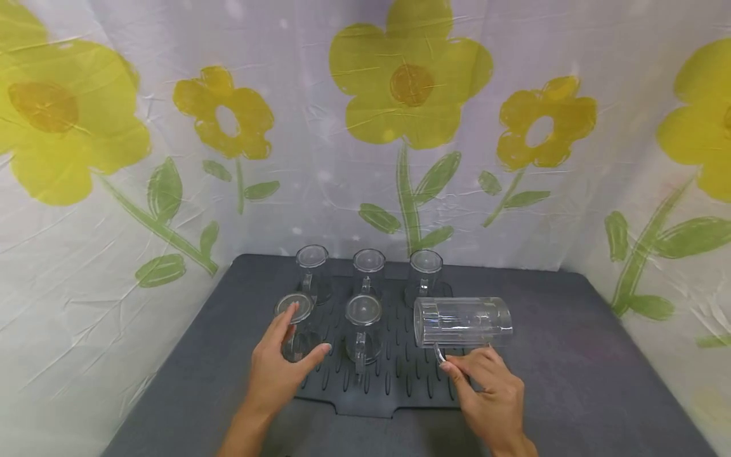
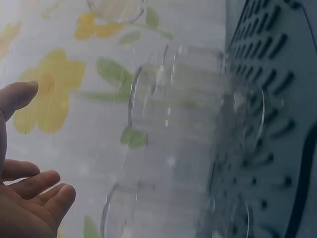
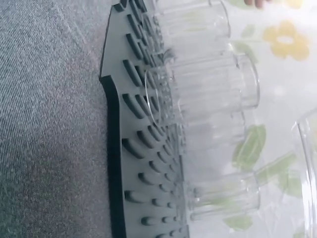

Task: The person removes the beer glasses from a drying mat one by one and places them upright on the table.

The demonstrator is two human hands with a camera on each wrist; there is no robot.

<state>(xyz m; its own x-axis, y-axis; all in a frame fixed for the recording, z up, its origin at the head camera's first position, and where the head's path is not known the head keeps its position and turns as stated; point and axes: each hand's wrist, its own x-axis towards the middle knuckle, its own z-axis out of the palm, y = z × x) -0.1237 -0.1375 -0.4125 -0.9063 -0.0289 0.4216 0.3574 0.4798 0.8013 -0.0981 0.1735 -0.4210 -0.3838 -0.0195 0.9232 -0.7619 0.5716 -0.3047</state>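
Observation:
My right hand (image 1: 488, 393) pinches the handle of a clear glass mug (image 1: 465, 322), which lies sideways in the air over the right part of a dark ridged drying mat (image 1: 371, 403). Part of a glass (image 3: 308, 163) shows at the right edge of the right wrist view. My left hand (image 1: 280, 368), thumb and fingers spread, is beside the front left mug (image 1: 294, 309) and overlaps it in the head view. In the left wrist view, the left hand's fingers (image 2: 59, 198) hold nothing. Next to that mug stands another front mug (image 1: 363, 330), base up, handle toward me.
Behind stand three more glass mugs in a row: left (image 1: 313, 273), middle (image 1: 368, 270) and right (image 1: 425, 273). The mat lies on a dark grey table (image 1: 571, 381). A flower-printed cloth (image 1: 308, 158) closes off the back and sides.

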